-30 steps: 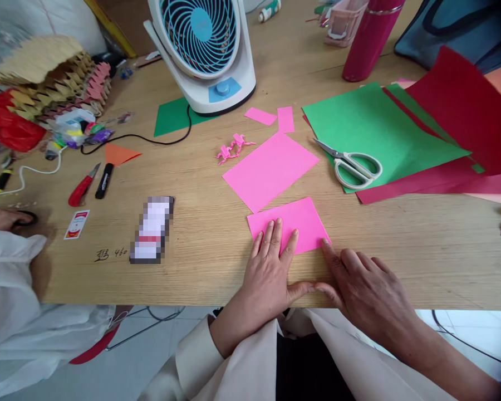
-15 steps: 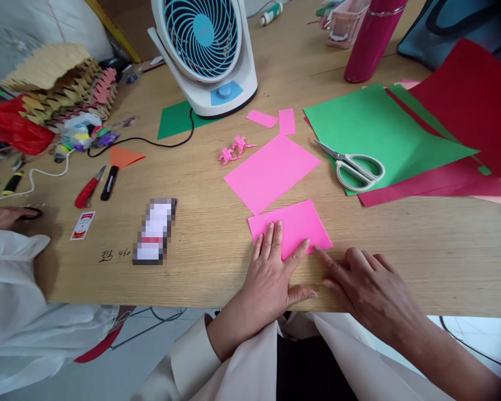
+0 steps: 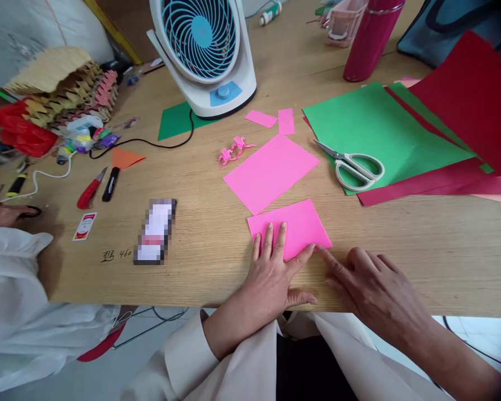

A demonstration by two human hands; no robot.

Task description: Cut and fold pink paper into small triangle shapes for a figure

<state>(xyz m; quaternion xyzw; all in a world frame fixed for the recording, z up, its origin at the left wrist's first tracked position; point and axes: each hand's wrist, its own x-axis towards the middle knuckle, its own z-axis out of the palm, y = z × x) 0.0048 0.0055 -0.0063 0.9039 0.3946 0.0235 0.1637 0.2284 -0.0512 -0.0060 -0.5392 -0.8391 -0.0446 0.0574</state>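
Nearby, two hands (image 3: 317, 281) touch one pink sheet (image 3: 294, 225), fingers (image 3: 282, 229) spread.

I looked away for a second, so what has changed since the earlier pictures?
The right hand moved its index fingertip left along the near edge of the nearer pink paper, away from its right corner; the left hand slid its index fingertip right, toward it. The thumbs parted. The paper and scissors stayed put.

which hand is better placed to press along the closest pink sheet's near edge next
Right, I'd say: the right hand has its index fingertip at that edge of the pink sheet, while the left hand lies spread over it, seemingly steadying it.
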